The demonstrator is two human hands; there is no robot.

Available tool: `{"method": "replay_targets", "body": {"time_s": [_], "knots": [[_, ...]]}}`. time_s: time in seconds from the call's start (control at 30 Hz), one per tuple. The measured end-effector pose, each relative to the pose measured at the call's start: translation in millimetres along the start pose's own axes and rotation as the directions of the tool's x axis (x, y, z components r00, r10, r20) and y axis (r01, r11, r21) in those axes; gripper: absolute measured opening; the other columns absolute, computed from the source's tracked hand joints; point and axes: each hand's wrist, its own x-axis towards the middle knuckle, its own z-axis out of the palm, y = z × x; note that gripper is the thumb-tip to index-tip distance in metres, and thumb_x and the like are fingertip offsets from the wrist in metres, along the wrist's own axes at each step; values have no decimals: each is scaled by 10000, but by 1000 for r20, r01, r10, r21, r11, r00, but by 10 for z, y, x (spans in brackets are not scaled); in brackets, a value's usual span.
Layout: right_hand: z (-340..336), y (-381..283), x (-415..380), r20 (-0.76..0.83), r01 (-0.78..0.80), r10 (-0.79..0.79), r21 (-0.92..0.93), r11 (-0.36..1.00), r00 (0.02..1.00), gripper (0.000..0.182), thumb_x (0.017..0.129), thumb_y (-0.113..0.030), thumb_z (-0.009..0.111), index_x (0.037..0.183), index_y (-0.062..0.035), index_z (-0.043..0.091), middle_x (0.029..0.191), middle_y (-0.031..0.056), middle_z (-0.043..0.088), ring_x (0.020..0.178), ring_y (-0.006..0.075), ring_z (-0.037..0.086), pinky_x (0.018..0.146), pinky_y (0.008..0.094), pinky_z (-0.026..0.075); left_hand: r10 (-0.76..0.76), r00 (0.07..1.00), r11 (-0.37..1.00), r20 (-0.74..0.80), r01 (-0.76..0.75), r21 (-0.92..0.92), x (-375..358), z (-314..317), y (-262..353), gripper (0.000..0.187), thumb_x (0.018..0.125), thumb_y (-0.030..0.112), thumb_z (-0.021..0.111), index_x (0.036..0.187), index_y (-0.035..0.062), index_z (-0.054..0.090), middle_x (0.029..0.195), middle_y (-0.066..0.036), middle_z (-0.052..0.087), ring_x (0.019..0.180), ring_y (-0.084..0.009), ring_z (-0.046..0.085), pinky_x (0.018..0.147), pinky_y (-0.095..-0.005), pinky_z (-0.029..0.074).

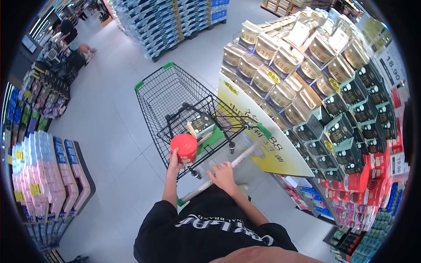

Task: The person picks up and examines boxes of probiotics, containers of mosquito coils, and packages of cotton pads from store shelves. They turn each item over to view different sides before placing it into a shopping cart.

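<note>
A round red tub [184, 147] is gripped at its left side by my left hand [174, 158], above the near left edge of a black wire shopping cart [153, 103] with green corners. My right hand [222, 175] is just behind the cart's pale handle bar [239, 158], its fingers apart and nothing in them. Inside the cart, near the handle end, lies a dark green and white box [202, 123], with a pale packet beside it. The tub hides part of the cart's near left corner.
A tall display of beige packages [285, 59] and dark green packages [340, 129] rises on the right, behind a yellow and white sign board [258, 131]. Stacked pink packs [37, 175] stand at left. Blue and white stacks [153, 22] stand ahead. A person [68, 31] is at far left.
</note>
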Motion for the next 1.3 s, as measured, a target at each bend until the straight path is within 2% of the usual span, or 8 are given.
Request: {"method": "replay_targets", "body": {"time_s": [0.17, 0.67, 0.83, 0.97, 1.0, 1.07, 1.13, 1.3], "knots": [[26, 34, -29, -49, 1, 1, 38, 999, 999, 130, 813, -213, 636, 786, -94, 681, 658, 55, 646, 692, 214, 571, 843, 408, 380, 83, 997, 984, -2, -81, 161, 191, 55, -179, 481, 938, 313, 452, 1347, 91, 329, 1195, -168, 526, 923, -276, 623, 699, -474, 569], [-359, 60, -694, -289, 127, -105, 58, 990, 952, 164, 833, -157, 620, 963, -67, 666, 856, 95, 672, 1021, 236, 583, 1008, 477, 325, 523, 788, 242, 327, -504, 829, -972, 531, -525, 469, 975, 421, 380, 1140, 49, 613, 1008, -245, 650, 952, -439, 614, 824, -507, 475], [-523, 264, -2342, 181, -409, 386, 621, 668, 905, 291, 918, -67, 438, 1140, -67, 625, 893, 126, 686, 818, 245, 666, 754, 326, 526, 646, 627, -31, 435, -548, 836, -1276, 592, -951, 403, 972, 395, 405, 1050, 63, 620, 1005, -210, 653, 958, -410, 614, 814, -500, 466], [-158, 885, -5298, 332, -746, 822, 647, 159, 463, 363, 805, -13, 452, 1088, -98, 663, 881, 116, 695, 909, 198, 669, 807, 336, 531, 542, 637, 13, 548, -658, 753, -1309, 505, -1090, 414, 960, 406, 432, 1098, 59, 613, 1023, -224, 642, 989, -425, 589, 832, -481, 448], [210, 968, -6468, -97, -801, 843, 269, 535, 530, 339, 776, -29, 469, 1018, -111, 693, 945, 118, 704, 948, 263, 662, 835, 384, 526, 494, 707, 54, 506, -606, 794, -1389, 566, -1094, 424, 949, 410, 447, 1114, 56, 612, 1057, -229, 635, 1029, -411, 580, 859, -466, 439], [432, 499, -8479, -386, -998, 922, 57, -17, -38, 294, 805, -80, 468, 936, -139, 725, 824, 101, 689, 782, 276, 658, 756, 431, 528, 399, 747, 180, 532, -633, 753, -1178, 535, -1184, 525, 945, 444, 444, 1124, -28, 590, 1101, -270, 619, 1071, -425, 561, 893, -467, 424], [26, -383, -9786, 60, -231, 749, 932, -279, -660, 338, 857, -136, 444, 1099, -99, 678, 533, -9, 399, 442, 133, 423, 566, 418, 522, 376, 749, -63, 545, -566, 822, -1384, 781, -1148, 577, 976, 463, 387, 1144, -61, 559, 1074, -271, 616, 1032, -404, 577, 892, -450, 428], [-835, -2098, -10535, 149, 172, 302, 984, 51, -942, 596, 697, 54, 314, 1214, -48, 592, 572, 37, 413, 425, 120, 377, 517, 352, 526, 460, 605, 68, 650, -754, 654, -1877, 1830, -1370, 564, 987, 454, 376, 1219, -45, 499, 987, -251, 616, 916, -404, 588, 830, -445, 443]]}}
